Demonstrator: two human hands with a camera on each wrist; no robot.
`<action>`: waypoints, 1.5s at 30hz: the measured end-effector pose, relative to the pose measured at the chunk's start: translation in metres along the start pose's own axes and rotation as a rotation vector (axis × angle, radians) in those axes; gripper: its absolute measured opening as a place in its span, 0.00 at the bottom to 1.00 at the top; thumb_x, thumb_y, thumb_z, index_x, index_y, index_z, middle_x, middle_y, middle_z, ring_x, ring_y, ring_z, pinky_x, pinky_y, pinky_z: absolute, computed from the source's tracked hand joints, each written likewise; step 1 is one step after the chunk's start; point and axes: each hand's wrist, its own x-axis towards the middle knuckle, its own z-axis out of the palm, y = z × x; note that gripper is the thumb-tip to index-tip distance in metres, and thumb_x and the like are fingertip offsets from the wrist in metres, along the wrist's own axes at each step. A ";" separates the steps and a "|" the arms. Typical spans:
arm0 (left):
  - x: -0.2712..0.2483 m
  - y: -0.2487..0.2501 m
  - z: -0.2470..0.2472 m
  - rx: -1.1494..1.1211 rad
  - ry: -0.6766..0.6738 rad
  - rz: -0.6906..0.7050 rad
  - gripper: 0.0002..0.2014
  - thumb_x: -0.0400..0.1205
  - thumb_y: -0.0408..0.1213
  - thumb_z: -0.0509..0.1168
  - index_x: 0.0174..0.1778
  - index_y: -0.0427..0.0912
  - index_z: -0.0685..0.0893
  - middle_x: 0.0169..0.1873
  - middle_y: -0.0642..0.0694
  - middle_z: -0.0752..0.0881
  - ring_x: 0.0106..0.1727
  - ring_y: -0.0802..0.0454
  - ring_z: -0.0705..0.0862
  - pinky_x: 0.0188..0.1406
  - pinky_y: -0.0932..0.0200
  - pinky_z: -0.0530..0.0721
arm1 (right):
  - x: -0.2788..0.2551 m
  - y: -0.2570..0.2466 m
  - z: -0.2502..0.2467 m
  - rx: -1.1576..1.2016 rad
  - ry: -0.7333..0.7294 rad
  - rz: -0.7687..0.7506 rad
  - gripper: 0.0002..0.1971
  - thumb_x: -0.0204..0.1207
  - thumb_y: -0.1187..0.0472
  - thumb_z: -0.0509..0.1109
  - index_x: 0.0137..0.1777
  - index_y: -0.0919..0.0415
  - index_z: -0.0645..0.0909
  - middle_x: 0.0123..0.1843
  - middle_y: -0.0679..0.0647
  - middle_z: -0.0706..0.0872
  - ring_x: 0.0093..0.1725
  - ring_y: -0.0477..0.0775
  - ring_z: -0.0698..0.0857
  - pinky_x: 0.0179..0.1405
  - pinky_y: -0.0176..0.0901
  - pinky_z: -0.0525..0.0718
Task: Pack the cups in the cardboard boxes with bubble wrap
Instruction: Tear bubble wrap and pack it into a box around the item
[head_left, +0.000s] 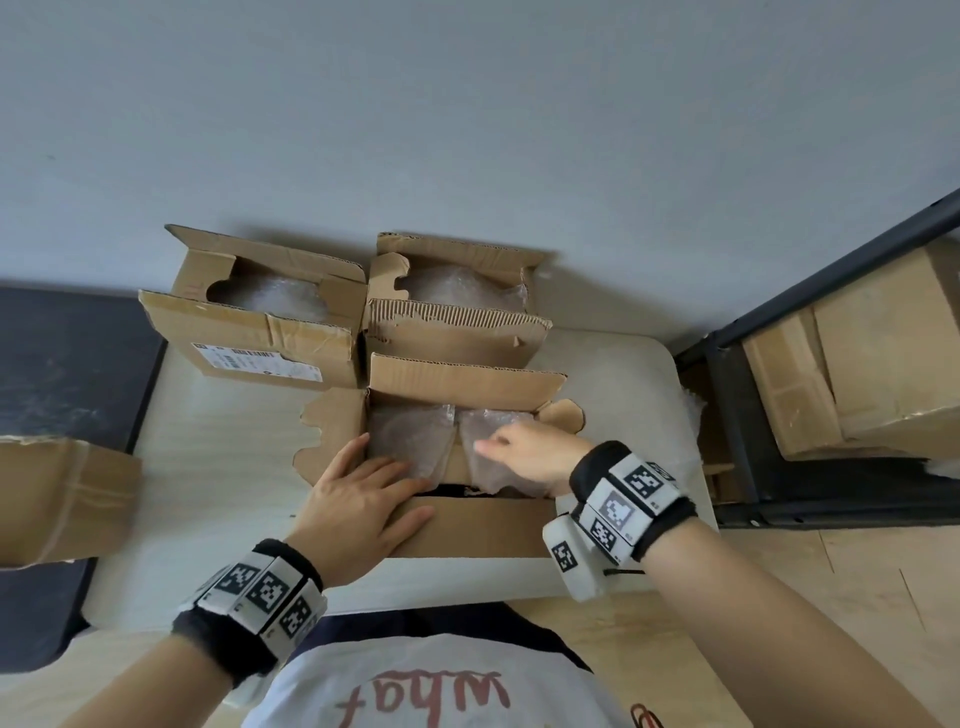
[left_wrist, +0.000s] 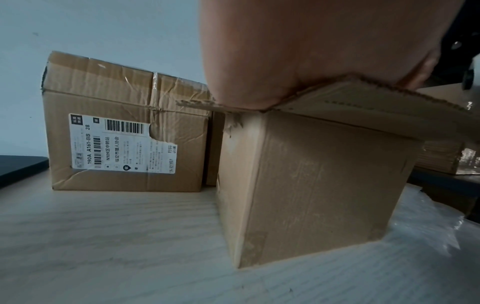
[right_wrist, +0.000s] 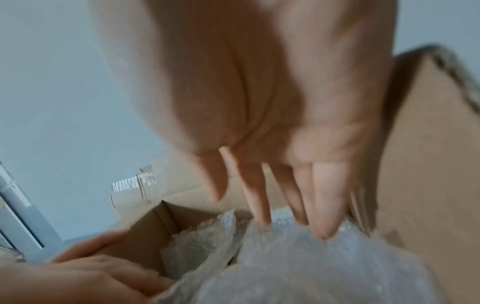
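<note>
Near box (head_left: 467, 525), open-topped cardboard, sits at the near edge of the pale table (head_left: 218, 415), roughly mid-width; flaps splayed out on all sides. Inside: bubble wrap (head_left: 410, 441) in two bundles side by side, filling most of the opening; no cup visible, can't tell what's under the wrap. R hand (head_left: 530, 457) reaches in from the right, fingers (right_wrist: 327, 205) straight and together, tips pressing down on the right bundle, not pinching it; wrist view blurred. L hand (head_left: 363, 499) lies flat across the box's near-left corner, fingers spread, palm down on the near flap and rim, fingertips reaching the left bundle; L wrist view shows the palm bearing on the flap's torn edge. Behind the near box, toward the far edge: two more open boxes touching each other, the far-left box (head_left: 249, 332) w/ a white shipping label (left_wrist: 122, 144) on its near face, the far-right box (head_left: 457, 332) w/ a ragged near flap; both show bubble wrap inside. The far-right box is just behind the near one. Another cardboard carton (head_left: 57, 499) overhangs at the table's left side, partly out of frame. More loose bubble wrap at the table's right edge. Right of the table: dark metal shelf rack (head_left: 737, 415) holding large cartons. Black wristbands w/ square markers on both wrists.
</note>
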 end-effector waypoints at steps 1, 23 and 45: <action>0.000 0.000 0.000 0.003 0.006 0.000 0.31 0.84 0.60 0.39 0.56 0.55 0.87 0.52 0.53 0.89 0.59 0.53 0.85 0.77 0.49 0.53 | 0.000 0.002 -0.001 0.036 0.103 -0.022 0.23 0.85 0.49 0.57 0.70 0.66 0.75 0.70 0.63 0.79 0.65 0.61 0.80 0.62 0.49 0.77; 0.002 0.002 0.000 0.042 0.053 0.013 0.25 0.83 0.58 0.46 0.55 0.56 0.88 0.50 0.57 0.89 0.56 0.54 0.86 0.75 0.48 0.52 | 0.013 -0.002 0.014 -0.077 0.066 0.116 0.32 0.76 0.63 0.70 0.77 0.68 0.61 0.66 0.63 0.79 0.62 0.62 0.81 0.49 0.46 0.79; 0.011 0.002 0.007 0.129 0.068 0.007 0.35 0.81 0.67 0.38 0.44 0.54 0.89 0.38 0.58 0.89 0.46 0.54 0.89 0.71 0.45 0.59 | -0.019 0.138 0.019 0.503 0.902 0.070 0.12 0.81 0.64 0.66 0.62 0.64 0.79 0.57 0.57 0.85 0.55 0.54 0.84 0.53 0.40 0.81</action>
